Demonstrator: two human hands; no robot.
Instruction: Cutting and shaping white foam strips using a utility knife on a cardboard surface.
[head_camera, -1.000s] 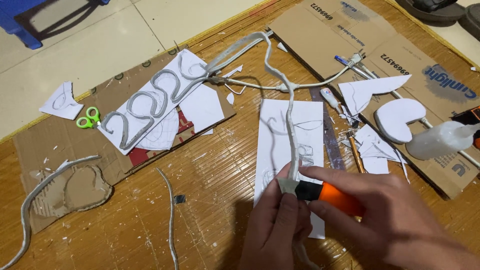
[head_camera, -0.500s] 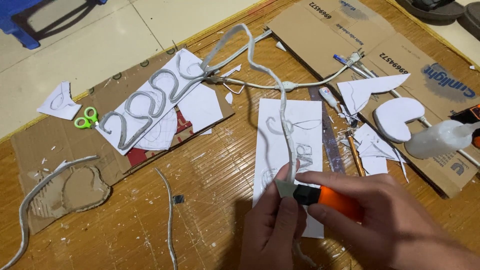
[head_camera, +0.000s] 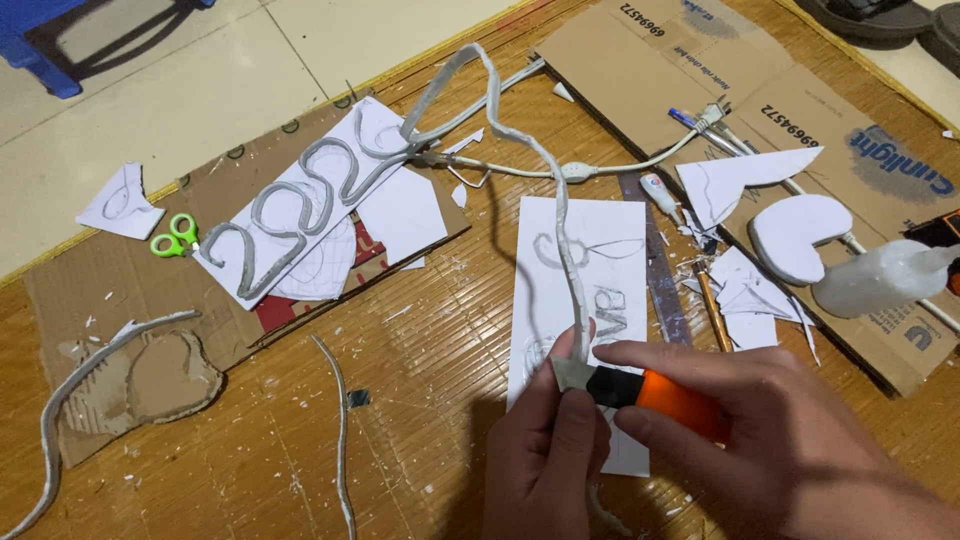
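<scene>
My right hand (head_camera: 790, 440) grips an orange and black utility knife (head_camera: 665, 395), its blade against a long grey flexible strip (head_camera: 560, 215). My left hand (head_camera: 550, 450) pinches that strip right at the blade. The strip rises from my fingers, arches up over the mat and runs back to a white sheet (head_camera: 300, 205) where more strip is bent into curly shapes. Under my hands lies a white paper sheet (head_camera: 585, 290) with pencilled outlines.
Green scissors (head_camera: 172, 236) lie at left on flattened cardboard (head_camera: 90, 290). Loose strip pieces (head_camera: 340, 440) lie on the woven mat. At right are a white heart-shaped foam piece (head_camera: 800, 235), a glue bottle (head_camera: 880, 280), a pencil (head_camera: 710, 310), a ruler (head_camera: 665, 285), paper scraps and more cardboard.
The strip's raised loop has swung upward and leftward. My hands and the knife stay at nearly the same spot on the white sheet.
</scene>
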